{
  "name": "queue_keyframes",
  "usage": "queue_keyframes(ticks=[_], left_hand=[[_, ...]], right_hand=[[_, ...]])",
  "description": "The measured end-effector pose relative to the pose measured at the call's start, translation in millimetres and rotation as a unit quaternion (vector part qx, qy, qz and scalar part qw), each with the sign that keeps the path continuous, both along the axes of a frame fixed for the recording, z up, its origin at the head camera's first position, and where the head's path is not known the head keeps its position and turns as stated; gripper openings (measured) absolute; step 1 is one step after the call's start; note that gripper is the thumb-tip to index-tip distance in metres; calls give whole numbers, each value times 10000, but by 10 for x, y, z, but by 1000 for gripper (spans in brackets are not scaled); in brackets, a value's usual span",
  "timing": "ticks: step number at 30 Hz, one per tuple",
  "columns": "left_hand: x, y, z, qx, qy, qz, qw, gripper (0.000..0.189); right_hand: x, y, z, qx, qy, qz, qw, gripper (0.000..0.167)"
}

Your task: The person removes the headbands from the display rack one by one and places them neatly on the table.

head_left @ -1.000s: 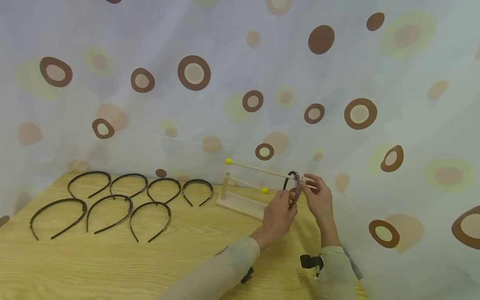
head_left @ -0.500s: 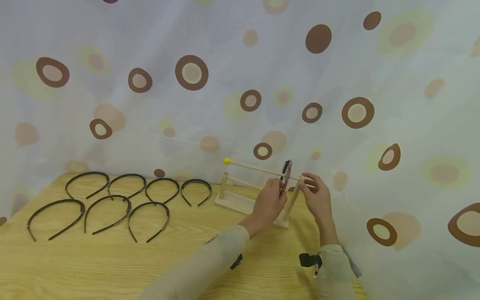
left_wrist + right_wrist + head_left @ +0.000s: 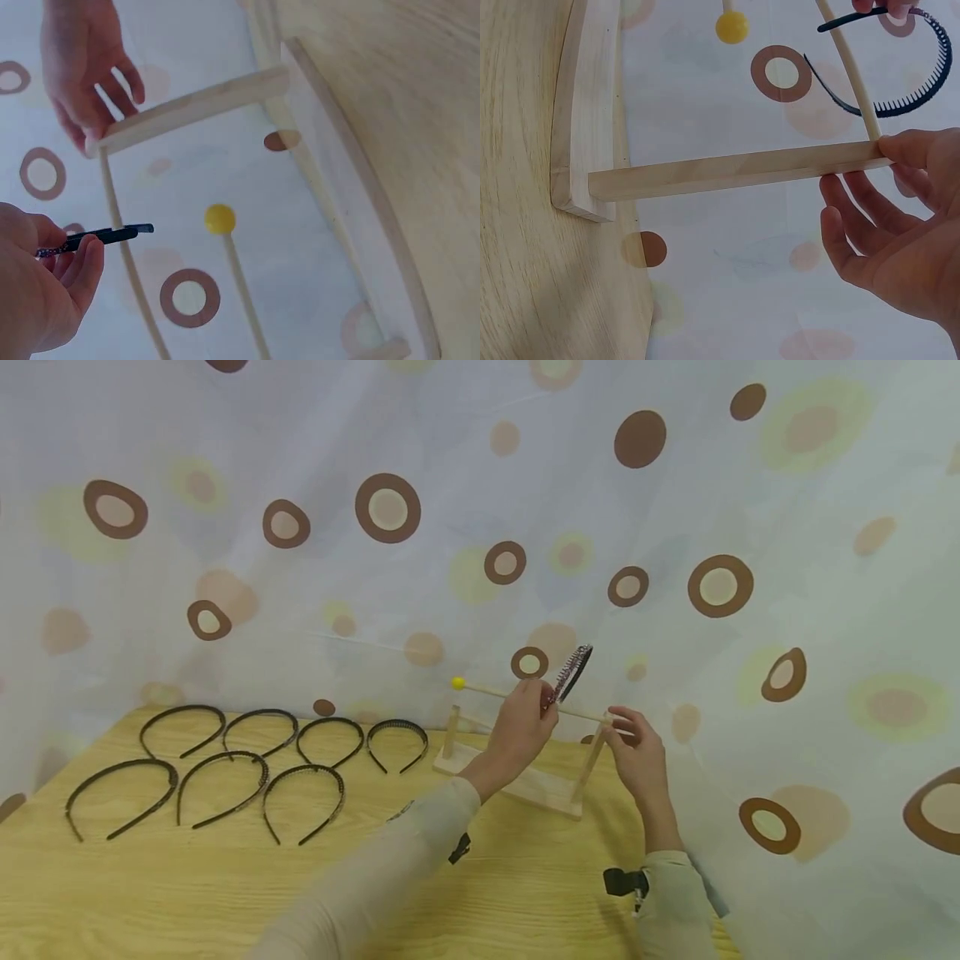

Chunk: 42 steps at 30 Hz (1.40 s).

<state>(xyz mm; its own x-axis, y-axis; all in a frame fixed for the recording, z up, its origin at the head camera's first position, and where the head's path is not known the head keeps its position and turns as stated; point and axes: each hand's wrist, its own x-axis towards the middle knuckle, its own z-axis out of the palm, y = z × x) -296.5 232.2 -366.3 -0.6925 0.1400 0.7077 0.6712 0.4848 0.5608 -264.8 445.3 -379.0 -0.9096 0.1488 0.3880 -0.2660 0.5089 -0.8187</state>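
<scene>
My left hand [image 3: 517, 727] grips a dark toothed headband [image 3: 572, 672] with a glittery outer side, near one end. The headband stands tilted above the upper rod [image 3: 585, 714] of a wooden rack; in the right wrist view its arms overlap that rod [image 3: 851, 71], with the open side facing left. My right hand [image 3: 637, 756] pinches the top of the rack's near right post [image 3: 735, 171], where the rod meets it, thumb on one side and fingers on the other. A yellow ball [image 3: 458, 682] caps the rod's far end. My left hand hides part of the rack.
Several dark headbands [image 3: 303, 768] lie in two rows on the left of the wooden table [image 3: 187, 893]. A second, lower rod ends in a yellow ball [image 3: 220, 219]. The rack's base [image 3: 543, 789] rests near the spotted curtain [image 3: 420, 593] behind the table.
My left hand has moved left and up along the rod with the headband, which has gone from near the right post to a tilted stance above the rod. My right hand stays at the post.
</scene>
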Motion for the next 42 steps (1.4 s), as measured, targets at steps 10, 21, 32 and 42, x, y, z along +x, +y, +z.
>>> queue_keyframes(ticks=[10, 21, 32, 42], left_hand=[[-98, -421, 178, 1423, -310, -496, 9881, 12], [-80, -1163, 127, 1610, -450, -224, 9857, 17], [77, -2015, -102, 1502, -1210, 83, 9812, 23], [324, -2374, -472, 468, -2808, 77, 9586, 26]], right_hand=[[-30, 41, -69, 464, 93, 174, 9987, 43], [-47, 92, -104, 577, 196, 28, 9981, 43], [-19, 164, -5, -21, -231, -1084, 9938, 44], [-70, 68, -1, -452, -186, -1983, 9789, 43]])
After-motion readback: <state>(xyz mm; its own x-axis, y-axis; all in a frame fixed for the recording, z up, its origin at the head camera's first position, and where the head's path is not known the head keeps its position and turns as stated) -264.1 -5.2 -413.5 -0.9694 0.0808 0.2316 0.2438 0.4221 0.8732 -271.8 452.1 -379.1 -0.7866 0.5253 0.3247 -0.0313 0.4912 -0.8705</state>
